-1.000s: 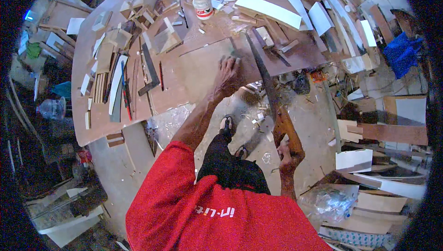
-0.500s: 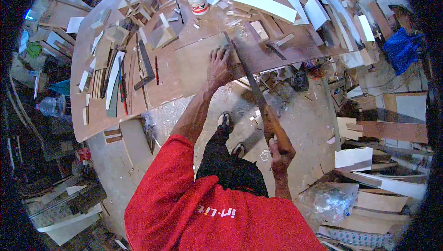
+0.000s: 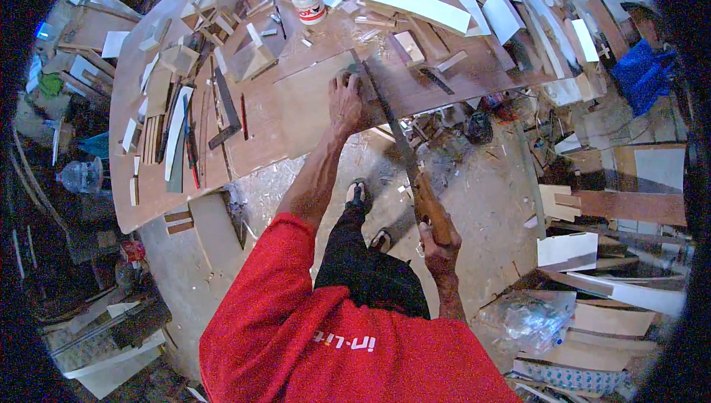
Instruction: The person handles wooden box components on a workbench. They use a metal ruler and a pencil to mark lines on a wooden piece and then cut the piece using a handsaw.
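My left hand (image 3: 346, 103) lies on a thin, pale wooden board (image 3: 304, 99) at the front edge of the worktable, its fingers spread and slightly bent on the surface. The board's right side is next to a handsaw (image 3: 398, 136), whose long dark blade slants from the tabletop down toward me. My right hand (image 3: 441, 246) is closed round the saw's brown wooden handle (image 3: 432, 209), low in front of the table. Whether the teeth are in the board cannot be made out.
Wood offcuts (image 3: 248, 55) crowd the worktable's (image 3: 259, 173) far and left parts, with a white tub (image 3: 308, 5) among them. A red pencil-like stick (image 3: 244, 116) lies left of the board. White panels (image 3: 566, 253) and a plastic bag (image 3: 533, 321) are piled at right.
My right hand and the saw handle have shifted slightly left, and the handle's angle has changed a little. My left hand stays on the board. The whole view has drifted slightly.
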